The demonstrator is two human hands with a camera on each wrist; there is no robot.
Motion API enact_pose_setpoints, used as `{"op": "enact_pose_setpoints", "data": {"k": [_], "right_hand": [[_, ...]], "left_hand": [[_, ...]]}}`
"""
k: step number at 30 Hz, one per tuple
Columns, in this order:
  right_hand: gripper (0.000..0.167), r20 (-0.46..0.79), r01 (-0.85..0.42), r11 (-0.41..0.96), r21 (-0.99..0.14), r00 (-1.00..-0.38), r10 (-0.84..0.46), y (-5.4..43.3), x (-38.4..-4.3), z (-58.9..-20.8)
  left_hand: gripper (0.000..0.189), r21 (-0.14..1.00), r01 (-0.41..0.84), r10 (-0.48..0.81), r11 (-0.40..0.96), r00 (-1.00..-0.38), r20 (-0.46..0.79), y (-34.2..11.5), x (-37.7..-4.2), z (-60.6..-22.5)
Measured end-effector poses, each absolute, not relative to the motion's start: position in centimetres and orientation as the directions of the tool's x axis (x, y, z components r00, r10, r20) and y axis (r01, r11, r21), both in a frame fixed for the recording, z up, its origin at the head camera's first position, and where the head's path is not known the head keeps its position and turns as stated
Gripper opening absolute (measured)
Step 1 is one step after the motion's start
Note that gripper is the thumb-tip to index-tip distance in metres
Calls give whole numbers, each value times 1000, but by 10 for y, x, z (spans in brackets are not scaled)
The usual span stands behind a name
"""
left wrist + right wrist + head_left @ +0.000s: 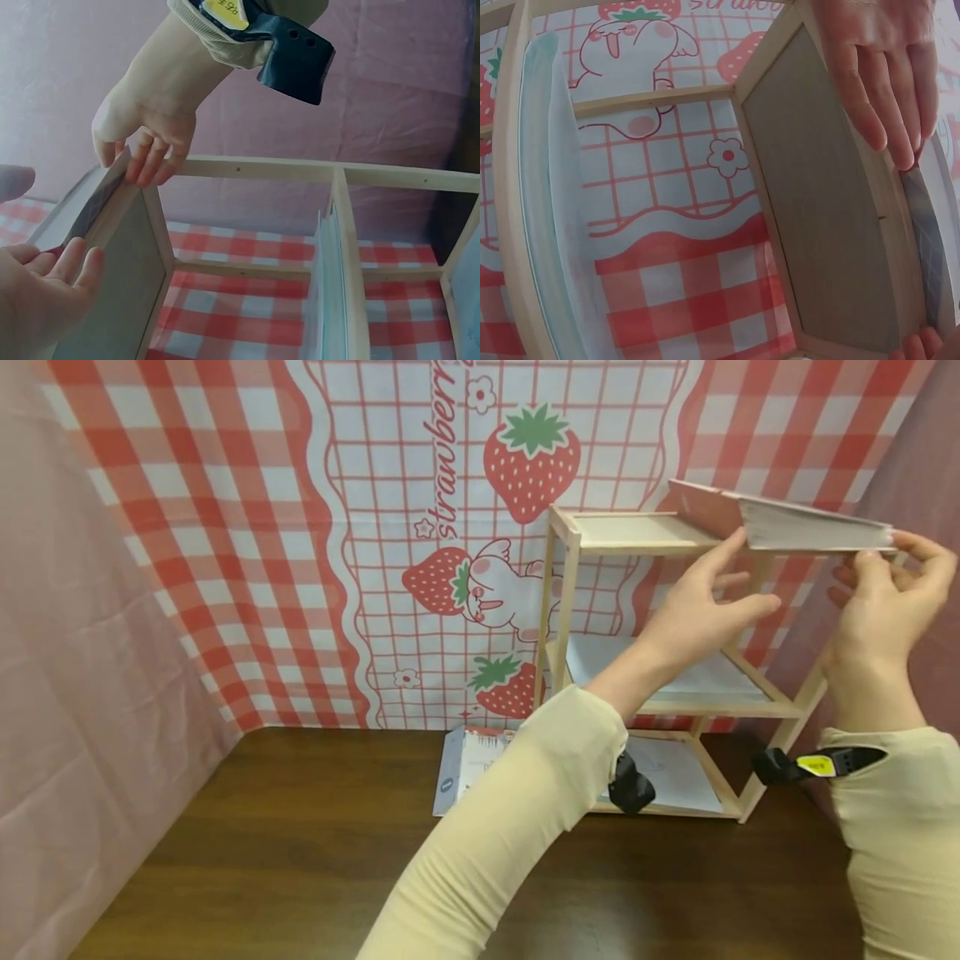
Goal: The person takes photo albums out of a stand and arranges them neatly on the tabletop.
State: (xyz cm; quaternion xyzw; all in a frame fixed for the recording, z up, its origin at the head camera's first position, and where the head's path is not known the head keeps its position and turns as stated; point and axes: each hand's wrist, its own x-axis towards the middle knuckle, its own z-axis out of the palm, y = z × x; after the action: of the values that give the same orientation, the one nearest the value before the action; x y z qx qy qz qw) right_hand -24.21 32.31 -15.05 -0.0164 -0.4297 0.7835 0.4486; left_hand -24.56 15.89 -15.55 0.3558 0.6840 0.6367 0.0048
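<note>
A book with a reddish cover and thick white page block lies tilted on the top tier of the wooden shelf. Its near edge faces me, raised off the board at the left. At the book's right end, my right hand pinches the corner between thumb and fingers, also seen as the right hand in the left wrist view. My left hand touches the book's left corner with fairly straight fingers, thumb held apart. The right wrist view shows the left hand's fingers along the book's edge.
Pale flat books lie on the middle tier, and another pale one on the bottom tier. A blue-and-white book sits on the brown table, left of the shelf. Strawberry-patterned cloth hangs behind.
</note>
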Motion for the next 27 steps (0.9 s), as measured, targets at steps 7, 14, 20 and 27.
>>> {"op": "enact_pose_setpoints", "data": {"k": [7, 14, 20, 27], "right_hand": [[12, 348, -741, -267, -617, -561, 751, 323, -243, -147], [8, 340, -744, -312, -591, -581, 739, 319, -241, -145], [11, 332, -722, -343, -601, -616, 714, 317, -239, -146], [9, 307, -704, -385, -597, -644, 701, 317, -236, -146]], "left_hand": [[70, 874, 481, 449, -72, -766, 459, 156, -241, -159], [70, 830, 551, 410, -81, -741, 532, 155, -236, -167], [73, 790, 608, 360, -70, -724, 589, 157, -232, -174], [72, 796, 598, 299, -95, -746, 596, 157, -227, -176]]}}
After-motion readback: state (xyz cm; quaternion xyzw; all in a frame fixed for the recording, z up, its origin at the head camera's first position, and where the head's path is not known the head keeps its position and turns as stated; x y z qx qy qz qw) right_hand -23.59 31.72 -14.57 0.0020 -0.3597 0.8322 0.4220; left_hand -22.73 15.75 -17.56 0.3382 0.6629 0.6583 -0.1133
